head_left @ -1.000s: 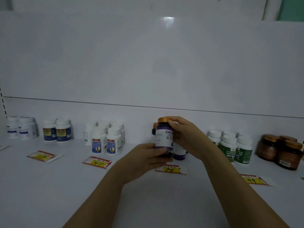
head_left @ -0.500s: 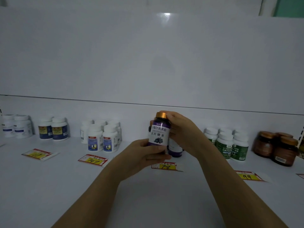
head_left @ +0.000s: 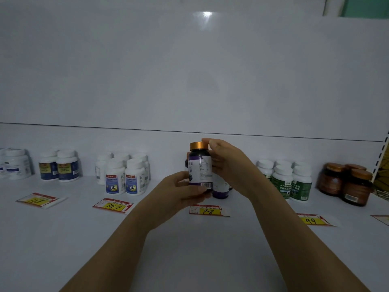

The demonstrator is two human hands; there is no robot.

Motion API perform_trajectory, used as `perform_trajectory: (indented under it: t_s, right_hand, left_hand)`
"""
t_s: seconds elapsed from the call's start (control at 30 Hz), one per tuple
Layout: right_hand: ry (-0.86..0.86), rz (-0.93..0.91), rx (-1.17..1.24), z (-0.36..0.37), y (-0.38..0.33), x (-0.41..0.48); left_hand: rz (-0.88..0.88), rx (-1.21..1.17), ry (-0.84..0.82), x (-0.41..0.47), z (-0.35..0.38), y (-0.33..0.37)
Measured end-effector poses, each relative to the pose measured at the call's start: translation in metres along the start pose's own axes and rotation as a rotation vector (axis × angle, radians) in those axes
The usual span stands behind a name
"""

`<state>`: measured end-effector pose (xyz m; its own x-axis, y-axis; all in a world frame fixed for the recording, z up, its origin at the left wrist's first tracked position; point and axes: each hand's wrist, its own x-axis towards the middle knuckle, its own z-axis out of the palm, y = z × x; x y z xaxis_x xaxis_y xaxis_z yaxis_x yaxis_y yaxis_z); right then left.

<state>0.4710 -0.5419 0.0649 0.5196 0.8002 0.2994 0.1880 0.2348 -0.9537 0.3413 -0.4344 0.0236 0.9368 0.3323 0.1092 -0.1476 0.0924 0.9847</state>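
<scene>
both hands [head_left: 181, 192] hold 1 purple bottle [head_left: 200, 167] upright; label seemingly sideways

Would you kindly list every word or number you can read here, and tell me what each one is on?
"147": second tag from the left.
"78": third tag, below the held bottle.
"99": fourth tag.
First tag: number blurred.
Bottle labels: all too small or blurred to read.
</scene>
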Motion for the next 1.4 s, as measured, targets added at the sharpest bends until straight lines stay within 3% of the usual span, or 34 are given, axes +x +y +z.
perform_trajectory:
  t_s: [0.17, 0.33, 0.63, 0.93, 1.13, 1.3, 1.4]
  right_hand:
    - [-0.004, -0.005, -0.004, -0.002, 0.000, -0.002]
    - [0.128, -0.045, -0.035, -0.002, 0.002, -0.002]
    - [0.113, -0.024, -0.120, -0.001, 0.001, -0.001]
    - [0.125, -0.010, -0.794, 0.015, -0.017, -0.002]
    - [0.089, -0.060, -0.973, 0.018, -0.046, -0.009]
    - [0.086, -0.040, -1.070, 0.017, -0.067, -0.013]
    - [0.007, -0.002, -1.163, 0.017, -0.076, -0.018]
  left_hand:
    - [-0.061, -0.121, -0.069, 0.000, -0.001, -0.002]
    - [-0.025, 0.013, 0.003, 0.003, -0.002, -0.006]
    - [-0.023, 0.083, 0.041, 0.004, -0.001, -0.008]
    - [0.128, 0.592, 0.296, -0.001, 0.009, -0.010]
    - [0.093, 0.745, 0.337, -0.001, 0.008, -0.005]
    - [-0.020, 1.410, 0.274, -0.007, 0.004, 0.002]
    - [-0.107, 1.622, 0.209, -0.010, 0.006, 0.004]
